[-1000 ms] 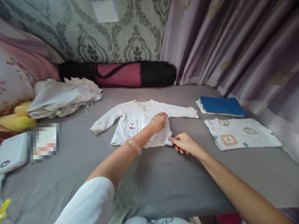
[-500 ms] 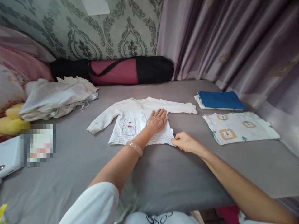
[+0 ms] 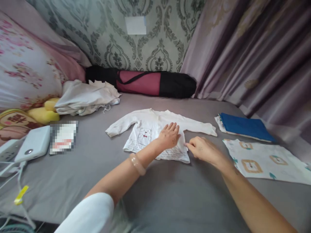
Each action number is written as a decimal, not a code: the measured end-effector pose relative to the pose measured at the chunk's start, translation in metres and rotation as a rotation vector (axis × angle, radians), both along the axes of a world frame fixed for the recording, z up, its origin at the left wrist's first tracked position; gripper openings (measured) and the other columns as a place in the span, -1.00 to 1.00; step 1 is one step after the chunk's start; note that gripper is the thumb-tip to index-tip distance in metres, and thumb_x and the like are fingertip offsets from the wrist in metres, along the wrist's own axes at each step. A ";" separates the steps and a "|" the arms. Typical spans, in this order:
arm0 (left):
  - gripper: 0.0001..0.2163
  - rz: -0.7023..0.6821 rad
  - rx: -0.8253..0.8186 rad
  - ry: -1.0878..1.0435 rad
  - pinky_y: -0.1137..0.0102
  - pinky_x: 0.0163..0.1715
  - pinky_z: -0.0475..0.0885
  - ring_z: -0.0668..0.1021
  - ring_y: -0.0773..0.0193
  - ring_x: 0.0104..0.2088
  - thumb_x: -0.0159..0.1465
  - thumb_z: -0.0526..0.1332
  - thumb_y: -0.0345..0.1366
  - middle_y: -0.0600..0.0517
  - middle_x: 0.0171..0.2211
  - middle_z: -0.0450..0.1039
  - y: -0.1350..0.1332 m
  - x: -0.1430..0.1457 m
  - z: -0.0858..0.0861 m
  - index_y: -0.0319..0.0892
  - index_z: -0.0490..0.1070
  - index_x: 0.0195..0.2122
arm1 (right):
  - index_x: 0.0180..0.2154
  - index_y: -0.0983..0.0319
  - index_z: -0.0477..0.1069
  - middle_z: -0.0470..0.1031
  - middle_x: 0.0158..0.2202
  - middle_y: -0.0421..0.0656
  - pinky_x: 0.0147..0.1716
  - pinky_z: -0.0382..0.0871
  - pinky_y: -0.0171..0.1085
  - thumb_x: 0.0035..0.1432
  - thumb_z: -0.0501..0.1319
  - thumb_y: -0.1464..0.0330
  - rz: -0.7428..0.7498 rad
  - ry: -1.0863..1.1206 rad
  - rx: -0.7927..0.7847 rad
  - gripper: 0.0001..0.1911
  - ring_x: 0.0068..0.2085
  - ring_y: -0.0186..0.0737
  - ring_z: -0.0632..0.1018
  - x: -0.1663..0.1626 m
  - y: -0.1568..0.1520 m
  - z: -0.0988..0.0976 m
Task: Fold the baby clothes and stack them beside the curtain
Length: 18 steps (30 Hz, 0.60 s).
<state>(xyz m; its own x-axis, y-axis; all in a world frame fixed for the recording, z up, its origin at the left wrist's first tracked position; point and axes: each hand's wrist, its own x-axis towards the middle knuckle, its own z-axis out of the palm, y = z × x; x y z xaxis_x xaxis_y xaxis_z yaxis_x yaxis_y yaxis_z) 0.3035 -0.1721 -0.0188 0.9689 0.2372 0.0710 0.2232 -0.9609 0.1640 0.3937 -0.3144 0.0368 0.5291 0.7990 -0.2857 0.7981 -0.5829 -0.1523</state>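
A small white long-sleeved baby shirt (image 3: 145, 119) lies spread on the grey sheet, a bear drawing and small print on its front. Its sleeves reach out to both sides. My left hand (image 3: 169, 135) rests flat on the shirt's right half, fingers stretched out, with a pale bangle on the wrist. At the shirt's right side edge, below the sleeve, my right hand (image 3: 202, 149) is closed in a pinch on the fabric or its small side tag. Its other fingers curl under, partly hidden.
On the right lie a folded blue cloth (image 3: 245, 126) and a patterned white cloth (image 3: 264, 161). A crumpled pale clothing pile (image 3: 85, 97) sits back left, near a yellow plush (image 3: 43, 115). A white power bank (image 3: 34, 144) with cables is at left. A black-and-maroon bag (image 3: 141, 82) lies along the wall.
My right hand has moved from the shirt's lower right corner up its side edge. The left hand stays flat on the shirt. The camera view has turned left.
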 end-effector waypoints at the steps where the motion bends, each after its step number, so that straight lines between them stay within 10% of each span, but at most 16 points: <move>1: -0.50 0.035 0.024 0.013 0.14 0.26 0.06 0.14 -0.02 0.31 0.40 -0.12 -0.21 -0.29 0.30 0.08 -0.001 -0.015 0.003 -0.45 0.09 0.26 | -0.48 0.20 0.43 0.54 -0.49 -0.10 -0.42 0.28 -0.34 0.28 0.00 0.20 0.034 -0.060 0.093 -0.61 -0.41 -0.20 0.56 0.000 0.008 -0.003; 6: -0.38 0.272 0.019 0.082 -0.06 0.23 0.03 0.09 -0.25 0.30 0.36 -0.06 -0.03 -0.48 0.26 0.07 -0.009 -0.088 -0.003 -0.54 0.14 0.20 | 0.10 0.29 0.32 0.39 0.13 0.05 0.11 0.19 -0.20 0.33 -0.12 0.34 0.334 -0.084 0.403 -0.58 0.16 -0.13 0.36 -0.016 0.062 -0.046; 11: -0.45 0.224 -0.157 -0.032 0.12 0.22 0.17 0.14 -0.02 0.31 0.37 -0.11 -0.01 -0.32 0.29 0.08 0.000 -0.119 -0.011 -0.31 0.14 0.23 | 0.32 0.44 -0.05 -0.11 0.38 0.09 0.29 -0.19 -0.01 0.36 -0.20 0.20 0.392 -0.067 0.296 -0.36 0.37 -0.06 -0.07 -0.035 0.099 -0.082; 18: -0.68 0.741 -0.185 -0.285 0.18 0.07 0.32 0.46 0.00 0.03 0.31 0.00 -0.26 -0.27 -0.02 0.43 0.116 -0.172 -0.007 -0.29 0.36 -0.02 | 0.21 0.34 0.23 0.12 0.31 0.10 0.19 0.07 -0.10 0.32 -0.06 0.17 0.452 -0.007 0.177 -0.44 0.28 0.02 0.20 -0.017 0.113 -0.060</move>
